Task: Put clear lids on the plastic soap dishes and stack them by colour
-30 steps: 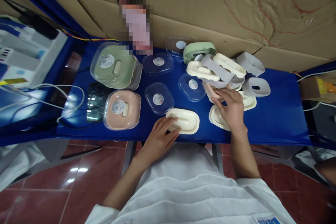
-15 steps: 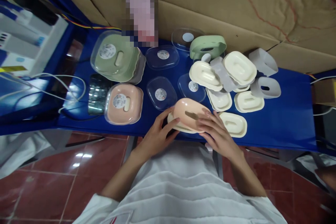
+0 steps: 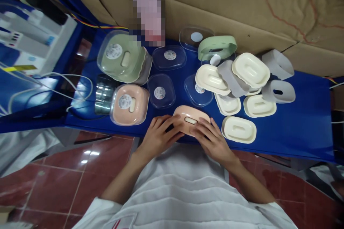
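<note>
At the table's front edge, between my hands, is a shallow pink plastic dish [image 3: 185,114] with a long slot in its middle. A cream raised ridge [image 3: 191,120] shows through the slot; the rest of the cream base beneath is hidden. My left hand [image 3: 162,134] grips the dish's left end, fingers on its rim. Fingers of my right hand [image 3: 213,139] press on the right end, curled over the edge. Just right of my right hand lies a cream base [image 3: 239,129] with a raised middle ridge.
Several cream bases [image 3: 251,69] and grey slotted shells [image 3: 282,91] are heaped at right, by a green shell [image 3: 217,47]. Clear lids [image 3: 161,91] lie in the middle. Lidded green [image 3: 126,59] and pink [image 3: 129,105] stacks stand left, near a power strip [image 3: 27,43] with cables.
The pink dish has settled lower onto the cream base, whose ridge now fills the slot. Both hands have shifted slightly and the right fingers now press nearer the middle. The view has moved a little.
</note>
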Tool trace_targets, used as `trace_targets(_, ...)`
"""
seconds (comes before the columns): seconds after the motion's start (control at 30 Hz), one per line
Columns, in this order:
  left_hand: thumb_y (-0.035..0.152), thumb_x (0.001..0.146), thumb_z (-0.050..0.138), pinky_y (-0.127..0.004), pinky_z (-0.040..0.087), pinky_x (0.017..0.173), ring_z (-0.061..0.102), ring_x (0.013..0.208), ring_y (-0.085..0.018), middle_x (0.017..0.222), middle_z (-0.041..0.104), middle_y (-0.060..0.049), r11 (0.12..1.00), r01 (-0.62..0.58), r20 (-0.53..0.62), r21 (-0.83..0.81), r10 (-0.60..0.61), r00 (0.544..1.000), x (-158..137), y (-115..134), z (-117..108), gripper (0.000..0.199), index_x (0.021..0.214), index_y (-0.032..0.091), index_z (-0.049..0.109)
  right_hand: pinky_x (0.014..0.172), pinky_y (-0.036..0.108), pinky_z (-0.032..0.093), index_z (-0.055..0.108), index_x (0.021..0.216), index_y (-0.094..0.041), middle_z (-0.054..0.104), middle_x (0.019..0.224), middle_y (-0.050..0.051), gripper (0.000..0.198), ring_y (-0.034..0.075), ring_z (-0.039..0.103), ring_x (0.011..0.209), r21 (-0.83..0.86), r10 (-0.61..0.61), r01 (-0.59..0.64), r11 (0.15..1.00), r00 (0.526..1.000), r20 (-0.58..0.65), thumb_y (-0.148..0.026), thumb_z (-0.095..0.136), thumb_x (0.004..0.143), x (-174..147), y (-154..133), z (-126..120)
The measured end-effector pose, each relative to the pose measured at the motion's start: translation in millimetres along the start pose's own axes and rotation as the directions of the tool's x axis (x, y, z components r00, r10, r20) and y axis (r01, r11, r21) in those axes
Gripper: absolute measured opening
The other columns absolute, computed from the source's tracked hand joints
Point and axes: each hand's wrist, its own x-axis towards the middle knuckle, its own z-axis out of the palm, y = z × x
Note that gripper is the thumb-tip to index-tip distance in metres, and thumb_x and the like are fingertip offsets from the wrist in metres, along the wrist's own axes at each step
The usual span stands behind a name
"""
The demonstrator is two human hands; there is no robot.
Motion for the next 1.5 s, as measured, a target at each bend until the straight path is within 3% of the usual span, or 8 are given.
trace_targets(0.17,0.028,0.102,0.067,-0.051,0.052,0.111,0.060,0.137,-0.034,0.153,0.059,-0.017,0.961,0.271,-0.160,0.057,-0.260,0.952,38.6,-3.6,-6.5,0.039,0.140,0.025,0.066,0.135,0.063,0.028,0.063,0.145,-0.023,0.068,0.146,0.011,0.044,0.029,0.043,0.158,0.040,0.023,-0.018,0.999,0.993,-0.113,-0.017,0.068,0.102,-0.5,-1.7,6.9)
trace_targets(0.33,0.038,0.101,0.067,-0.071,0.039,0.118,0.047,0.148,-0.048,0.159,0.051,-0.025,0.868,0.441,-0.048,0.230,-0.442,0.896,85.9,-9.3,7.8,0.042,0.137,0.017,0.067,0.126,0.061,0.045,0.070,0.131,-0.027,0.058,0.152,0.014,0.034,0.033,0.042,0.157,0.106,0.126,-0.104,0.989,0.966,-0.227,-0.021,0.075,0.099,-5.8,-1.2,8.9)
trace_targets(0.47,0.019,0.100,0.061,-0.059,0.042,0.123,0.054,0.144,-0.036,0.150,0.059,-0.018,0.942,0.316,0.068,0.113,-0.325,0.943,85.9,-15.9,11.3,0.032,0.131,0.020,0.067,0.126,0.059,0.046,0.061,0.143,-0.028,0.046,0.161,0.015,0.045,0.034,0.041,0.159,0.190,0.241,-0.199,0.961,0.941,-0.236,-0.020,0.072,0.100,-8.8,-1.3,8.6)
trace_targets(0.63,0.027,0.096,0.071,-0.064,0.042,0.123,0.044,0.153,-0.042,0.163,0.045,-0.022,0.918,0.393,-0.041,0.060,-0.391,0.920,66.5,-22.5,5.4,0.056,0.149,0.019,0.055,0.128,0.058,0.045,0.036,0.165,-0.037,0.032,0.173,0.012,0.073,0.034,0.037,0.162,0.263,0.340,-0.290,0.920,0.925,-0.171,-0.028,0.071,0.102,-9.2,-0.3,8.7)
trace_targets(0.77,0.027,0.097,0.071,-0.057,0.048,0.121,0.057,0.144,-0.034,0.150,0.060,-0.015,0.912,0.401,-0.080,-0.090,-0.408,0.910,60.0,-17.7,-10.0,0.044,0.140,0.022,0.062,0.130,0.058,0.041,0.021,0.171,-0.037,0.027,0.177,0.013,0.085,0.033,0.031,0.164,0.308,0.359,-0.305,0.901,0.924,-0.136,-0.031,0.070,0.102,-7.2,1.5,7.9)
trace_targets(0.97,0.015,0.095,0.069,-0.054,0.045,0.127,0.046,0.156,-0.030,0.156,0.057,-0.011,0.935,0.051,0.139,-0.351,-0.002,0.990,46.1,2.4,-25.5,0.050,0.142,0.026,0.059,0.131,0.061,0.035,-0.006,0.174,-0.034,0.006,0.182,0.016,0.115,0.036,0.017,0.167,0.342,0.413,-0.346,0.874,0.899,-0.147,-0.031,0.079,0.096,-2.6,3.8,6.6)
trace_targets(1.1,0.007,0.092,0.064,-0.061,0.037,0.131,0.038,0.161,-0.031,0.157,0.055,-0.015,0.936,-0.035,0.168,-0.350,0.100,0.981,38.3,8.6,-6.8,0.056,0.145,0.022,0.054,0.129,0.057,0.040,0.010,0.173,-0.043,-0.005,0.183,0.007,0.104,0.037,0.026,0.165,0.328,0.388,-0.336,0.883,0.915,-0.107,-0.026,0.078,0.097,-1.6,5.7,6.2)
trace_targets(1.5,0.038,0.095,0.080,-0.066,0.043,0.123,0.031,0.162,-0.043,0.171,0.035,-0.025,0.986,-0.034,0.169,-0.166,0.062,0.984,30.4,11.4,20.6,0.083,0.165,0.025,0.037,0.129,0.050,0.043,0.024,0.171,-0.044,0.021,0.180,0.002,0.091,0.031,0.035,0.161,0.285,0.310,-0.253,0.925,0.934,-0.179,-0.022,0.075,0.099,-5.9,8.6,6.0)
